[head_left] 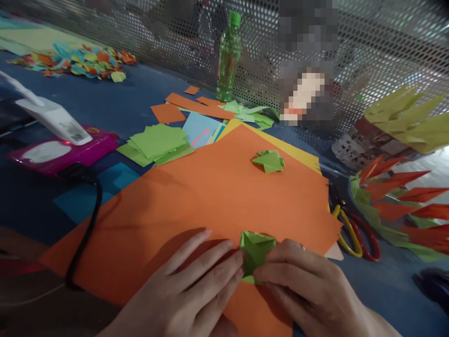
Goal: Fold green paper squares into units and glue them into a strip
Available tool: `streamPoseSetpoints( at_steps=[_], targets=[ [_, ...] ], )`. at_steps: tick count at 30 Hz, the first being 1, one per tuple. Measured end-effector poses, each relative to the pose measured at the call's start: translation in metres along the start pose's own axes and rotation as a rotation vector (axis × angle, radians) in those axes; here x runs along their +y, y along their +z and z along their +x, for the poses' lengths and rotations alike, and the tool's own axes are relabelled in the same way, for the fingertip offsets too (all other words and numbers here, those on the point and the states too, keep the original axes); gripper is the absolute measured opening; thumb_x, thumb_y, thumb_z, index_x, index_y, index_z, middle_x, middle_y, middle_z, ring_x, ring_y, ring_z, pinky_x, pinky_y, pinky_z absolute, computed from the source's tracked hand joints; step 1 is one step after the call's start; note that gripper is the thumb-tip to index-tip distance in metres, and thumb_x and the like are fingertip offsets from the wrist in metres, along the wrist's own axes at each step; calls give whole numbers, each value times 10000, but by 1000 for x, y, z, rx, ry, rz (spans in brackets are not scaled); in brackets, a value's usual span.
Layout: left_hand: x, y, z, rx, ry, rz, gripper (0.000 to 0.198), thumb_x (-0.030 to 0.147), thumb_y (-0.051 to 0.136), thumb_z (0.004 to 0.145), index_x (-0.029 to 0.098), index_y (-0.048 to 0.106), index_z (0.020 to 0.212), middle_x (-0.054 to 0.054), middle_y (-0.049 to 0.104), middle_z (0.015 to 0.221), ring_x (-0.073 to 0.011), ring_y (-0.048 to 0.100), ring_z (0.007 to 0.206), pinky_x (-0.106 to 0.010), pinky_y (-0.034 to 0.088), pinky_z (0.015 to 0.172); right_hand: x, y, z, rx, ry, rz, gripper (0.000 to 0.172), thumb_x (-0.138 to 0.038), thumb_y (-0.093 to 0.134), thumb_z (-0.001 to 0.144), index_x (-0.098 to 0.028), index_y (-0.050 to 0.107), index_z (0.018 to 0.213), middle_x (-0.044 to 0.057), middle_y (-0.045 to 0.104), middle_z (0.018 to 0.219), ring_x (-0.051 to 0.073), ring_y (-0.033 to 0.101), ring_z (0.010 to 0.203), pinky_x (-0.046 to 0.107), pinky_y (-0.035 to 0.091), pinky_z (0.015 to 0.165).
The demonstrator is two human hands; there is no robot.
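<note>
A small folded green paper piece (255, 250) lies near the front edge of a large orange sheet (196, 196). My left hand (191, 290) has its fingers stretched out, the tips pressing on the piece's left edge. My right hand (308, 285) is curled, its fingertips pinching the piece's right side. A second folded green piece (269, 161) rests further back on the orange sheet, away from both hands.
A stack of green paper squares (157, 144) and orange strips (196, 106) lie behind the sheet. A green bottle (228, 57) stands by the perforated metal wall. Scissors (354, 229) lie right. A pink device (63, 150) with a black cable (87, 220) sits left. Orange and green paper shapes (403, 201) lie at the right.
</note>
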State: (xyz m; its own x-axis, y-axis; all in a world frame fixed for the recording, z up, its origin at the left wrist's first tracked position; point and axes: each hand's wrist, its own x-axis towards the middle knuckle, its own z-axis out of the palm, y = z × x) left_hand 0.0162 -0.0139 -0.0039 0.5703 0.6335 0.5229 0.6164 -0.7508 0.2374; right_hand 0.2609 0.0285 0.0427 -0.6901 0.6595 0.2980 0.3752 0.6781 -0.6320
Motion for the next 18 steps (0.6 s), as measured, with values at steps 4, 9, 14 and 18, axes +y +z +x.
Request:
streamPoseSetpoints(
  at_steps=[4, 9, 14, 18],
  targets=[
    [-3, -3, 3, -28, 50, -8, 348, 110, 456, 984, 149, 674, 1253, -35, 643, 1370, -214, 575, 1279, -471, 170, 1259, 3, -4, -1, -21, -26, -75, 190, -80, 567, 959, -161, 701, 1064, 61, 675, 955, 139, 614, 808, 240, 542, 687],
    [-6, -5, 3, -49, 62, 51, 365, 131, 421, 1002, 150, 657, 1281, -46, 620, 1400, -226, 551, 1303, -486, 169, 1258, 4, -7, 1, -44, -77, -149, 207, -68, 536, 974, -145, 710, 1056, 57, 679, 919, 144, 593, 799, 250, 531, 692],
    [-11, -1, 0, 9, 153, 97, 417, 196, 309, 1045, 148, 651, 1277, -86, 634, 1370, -254, 527, 1327, -530, 201, 1231, 3, -8, -1, -73, -102, -177, 201, -44, 566, 947, -130, 705, 1063, 53, 676, 900, 152, 584, 800, 264, 530, 696],
    [-10, -2, 2, 22, 104, 21, 379, 277, 321, 1064, 246, 688, 1155, -74, 655, 1330, -238, 540, 1318, -538, 232, 1214, 2, -8, -1, -56, -68, -144, 199, -67, 544, 973, -132, 707, 1066, 54, 677, 915, 142, 589, 802, 247, 536, 703]
  ],
)
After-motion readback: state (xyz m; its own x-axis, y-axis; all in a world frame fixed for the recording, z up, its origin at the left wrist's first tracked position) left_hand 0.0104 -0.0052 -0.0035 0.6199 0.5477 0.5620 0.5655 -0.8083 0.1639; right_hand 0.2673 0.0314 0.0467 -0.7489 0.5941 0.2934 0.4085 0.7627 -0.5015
